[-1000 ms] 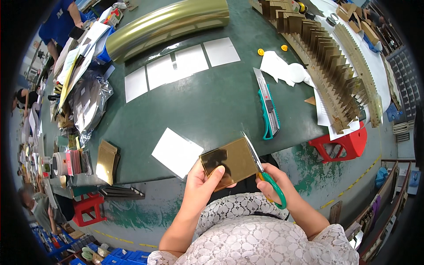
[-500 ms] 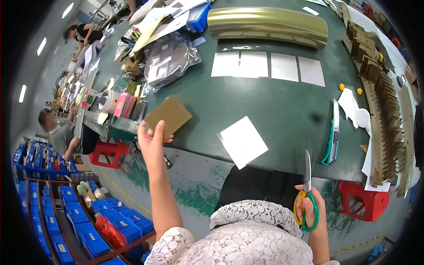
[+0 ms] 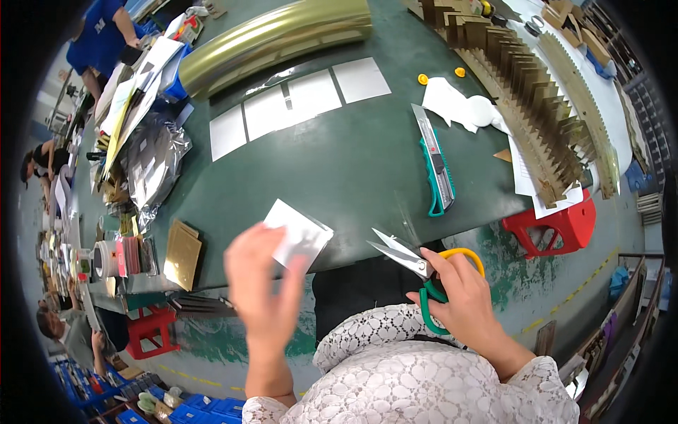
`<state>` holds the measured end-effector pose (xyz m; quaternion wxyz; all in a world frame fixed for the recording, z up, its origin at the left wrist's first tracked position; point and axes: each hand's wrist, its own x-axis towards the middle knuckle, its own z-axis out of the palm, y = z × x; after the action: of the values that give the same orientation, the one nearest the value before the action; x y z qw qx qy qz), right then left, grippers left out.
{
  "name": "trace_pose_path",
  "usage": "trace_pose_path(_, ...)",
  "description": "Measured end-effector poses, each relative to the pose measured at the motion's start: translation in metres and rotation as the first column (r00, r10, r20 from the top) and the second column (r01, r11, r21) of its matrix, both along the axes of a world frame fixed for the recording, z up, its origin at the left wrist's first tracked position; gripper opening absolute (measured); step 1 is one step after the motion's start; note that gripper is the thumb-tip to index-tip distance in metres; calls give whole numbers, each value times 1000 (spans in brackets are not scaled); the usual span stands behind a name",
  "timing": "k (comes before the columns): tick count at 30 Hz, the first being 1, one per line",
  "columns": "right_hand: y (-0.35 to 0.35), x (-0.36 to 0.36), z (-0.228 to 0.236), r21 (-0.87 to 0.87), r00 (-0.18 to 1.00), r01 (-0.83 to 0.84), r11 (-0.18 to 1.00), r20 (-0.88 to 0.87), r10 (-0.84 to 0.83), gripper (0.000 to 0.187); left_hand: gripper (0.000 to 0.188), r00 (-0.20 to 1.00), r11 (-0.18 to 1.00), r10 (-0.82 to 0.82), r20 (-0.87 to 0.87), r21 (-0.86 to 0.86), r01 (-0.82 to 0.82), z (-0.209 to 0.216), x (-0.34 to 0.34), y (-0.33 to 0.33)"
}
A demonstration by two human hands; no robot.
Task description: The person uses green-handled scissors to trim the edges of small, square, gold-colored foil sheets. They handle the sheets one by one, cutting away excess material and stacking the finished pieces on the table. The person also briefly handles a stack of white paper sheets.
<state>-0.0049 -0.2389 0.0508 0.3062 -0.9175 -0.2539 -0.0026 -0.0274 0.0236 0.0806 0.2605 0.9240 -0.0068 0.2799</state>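
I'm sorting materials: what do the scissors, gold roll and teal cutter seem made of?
Scissors: probably steel blades, bright and shiny; smooth green-and-yellow handles look plastic.
Gold roll: glossy film or foil, judging by mirror-like reflections; which is unclear.
Teal cutter: likely plastic handle, evenly coloured, with grey, metallic-looking blade.

Scissors point(image 3: 422, 268) in right hand point(image 3: 459, 293): shiny smooth metal blades point(image 3: 401, 257), plastic handles point(image 3: 465, 251). White sheet point(image 3: 299, 227) at left hand point(image 3: 260, 283): smooth, slight sheen. Roll point(image 3: 279, 44) beyond both hands: glossy gold, metallic-looking. Table point(image 3: 346, 166) under it: smooth, semi-matt.
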Motion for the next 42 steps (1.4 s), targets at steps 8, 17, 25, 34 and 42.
trace_pose_path(8,-6,-1,6,-134,989,-66,989,122,83,60,35,799,846,-523,-296,-63,530,-1,34,-51)
trace_pose_path(17,-14,3,1,-134,985,-126,983,102,140,57,9,741,833,-550,-385,-317,453,-12,49,-52)
trace_pose_path(25,-21,-1,2,-92,988,-151,984,-26,149,57,10,712,769,-548,-440,-600,221,-18,59,-52)
trace_pose_path(34,-33,-9,-2,21,971,-173,985,-162,174,54,13,779,779,-621,-91,-185,599,-20,76,-55)
trace_pose_path(42,-36,-16,-8,49,961,-187,981,-199,193,54,21,556,496,-831,-18,431,754,-42,90,-47)
